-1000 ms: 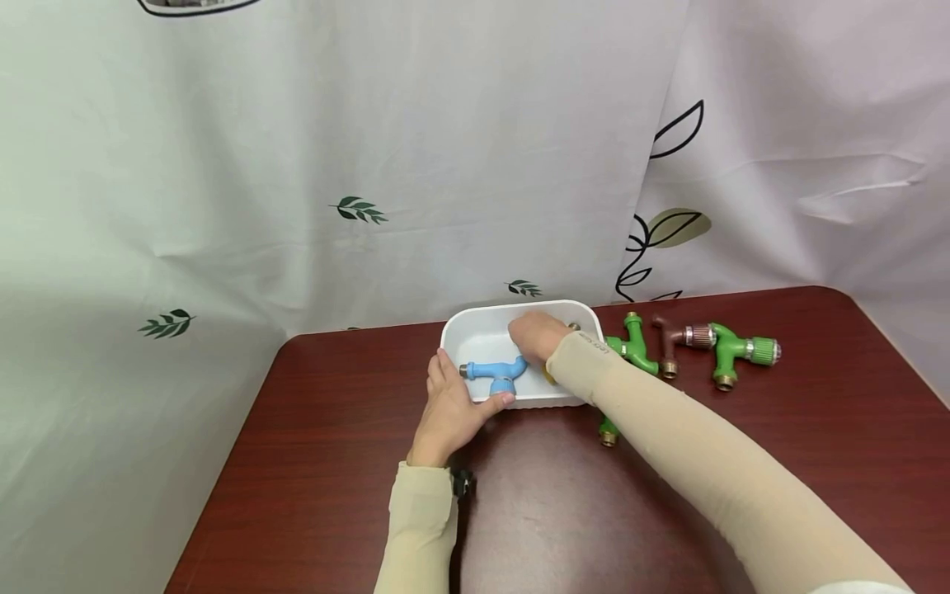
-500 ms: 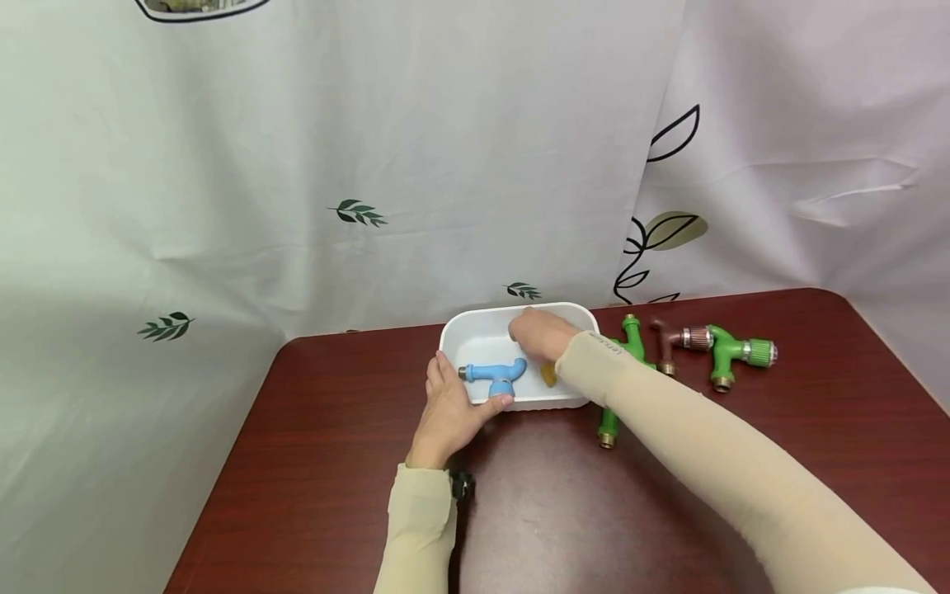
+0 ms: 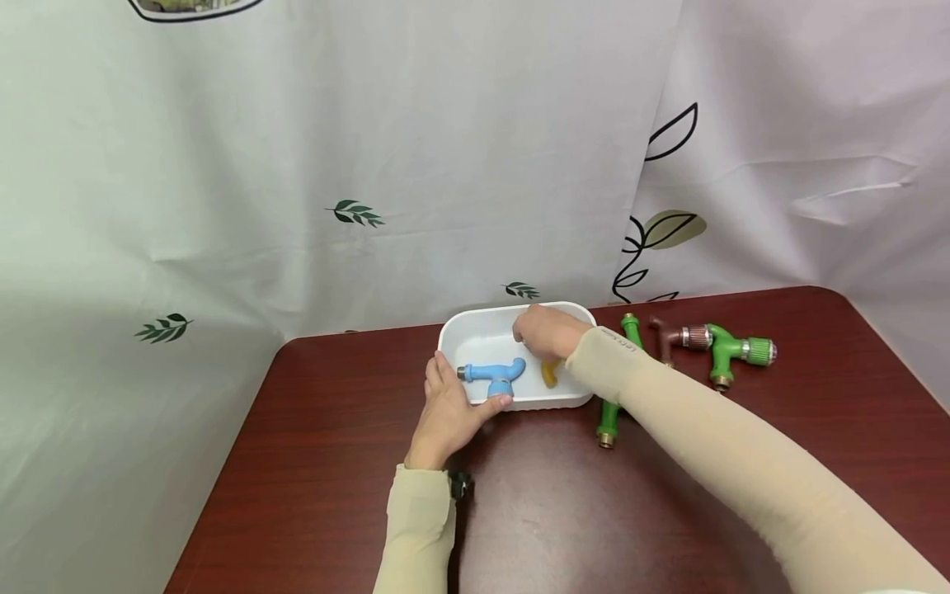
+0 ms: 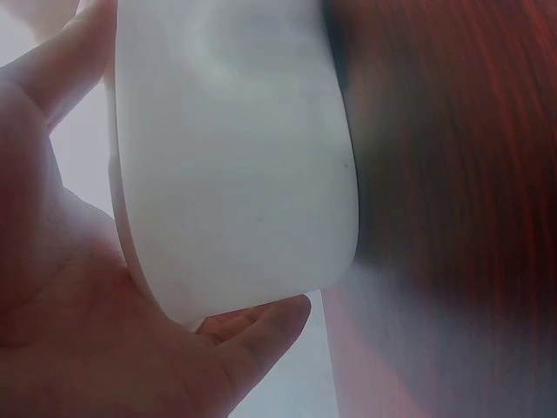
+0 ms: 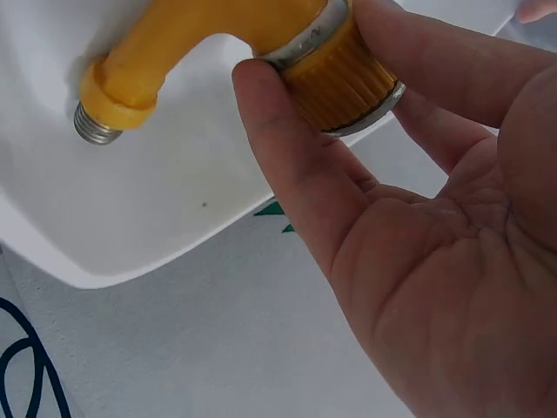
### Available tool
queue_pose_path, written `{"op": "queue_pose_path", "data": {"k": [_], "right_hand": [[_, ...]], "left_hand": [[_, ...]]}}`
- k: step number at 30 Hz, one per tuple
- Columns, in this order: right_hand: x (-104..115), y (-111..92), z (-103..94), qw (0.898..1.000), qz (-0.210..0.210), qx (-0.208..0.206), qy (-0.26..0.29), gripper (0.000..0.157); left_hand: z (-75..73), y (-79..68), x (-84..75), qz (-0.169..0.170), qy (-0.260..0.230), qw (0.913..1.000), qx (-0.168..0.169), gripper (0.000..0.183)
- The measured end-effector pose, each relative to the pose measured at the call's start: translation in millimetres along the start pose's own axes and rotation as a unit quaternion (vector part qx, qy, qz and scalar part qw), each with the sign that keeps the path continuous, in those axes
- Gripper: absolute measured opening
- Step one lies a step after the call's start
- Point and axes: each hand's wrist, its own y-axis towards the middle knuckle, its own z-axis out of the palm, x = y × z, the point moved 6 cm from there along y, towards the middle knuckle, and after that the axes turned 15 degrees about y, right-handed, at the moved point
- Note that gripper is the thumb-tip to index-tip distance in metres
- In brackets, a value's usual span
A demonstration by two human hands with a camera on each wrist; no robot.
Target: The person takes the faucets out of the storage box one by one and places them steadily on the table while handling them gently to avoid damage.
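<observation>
- Left hand grips the near-left corner of the white tub, thumb on the near rim, fingers up the left wall. It should hold firm so the tub does not slide.
- Blue tap lies in the tub just past that thumb.
- Right hand is inside the tub, its fingers pinching the yellow tap by its ribbed knob; the spout hangs just above the floor. Lower it clear of the blue one.
- Green taps lie beyond on the table.
</observation>
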Motion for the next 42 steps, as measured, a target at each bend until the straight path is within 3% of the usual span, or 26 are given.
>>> {"op": "queue_pose_path", "data": {"k": [13, 33, 42], "right_hand": [[-2, -9, -8.8, 1.000, -0.002, 0.015, 0.009, 0.034], [-1, -30, -23.7, 0.998, -0.024, -0.047, 0.027, 0.032], [-6, -45, -29.0, 0.993, -0.069, -0.089, 0.044, 0.026]], "left_hand": [[0.8, -0.4, -0.5, -0.003, 0.002, 1.0000, 0.006, 0.131], [1.2, -0.3, 0.9, -0.009, 0.002, 0.9999, 0.008, 0.132], [1.4, -0.5, 0.1, -0.006, 0.001, 1.0000, 0.007, 0.131]]}}
